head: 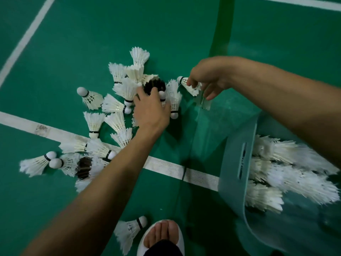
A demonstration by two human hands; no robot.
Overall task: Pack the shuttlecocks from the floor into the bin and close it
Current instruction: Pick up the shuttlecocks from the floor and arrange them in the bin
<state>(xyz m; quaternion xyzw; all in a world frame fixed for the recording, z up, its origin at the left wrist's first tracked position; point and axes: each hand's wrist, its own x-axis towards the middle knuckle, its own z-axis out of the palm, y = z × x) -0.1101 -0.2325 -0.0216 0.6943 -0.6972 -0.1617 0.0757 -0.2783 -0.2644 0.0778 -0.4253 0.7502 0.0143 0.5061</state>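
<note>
Several white feather shuttlecocks lie scattered over the green court floor, with two dark ones among them. My left hand presses down on the pile's middle, fingers spread over a shuttlecock by the dark one. My right hand pinches one white shuttlecock by its feathers, just above the floor. The translucent teal bin stands at lower right, open, with many white shuttlecocks inside it. A clear lid lies by the bin under my right hand.
White court lines cross the floor under the pile. My foot in a white slipper stands at the bottom edge, with one stray shuttlecock beside it. Bare green floor stretches beyond the pile.
</note>
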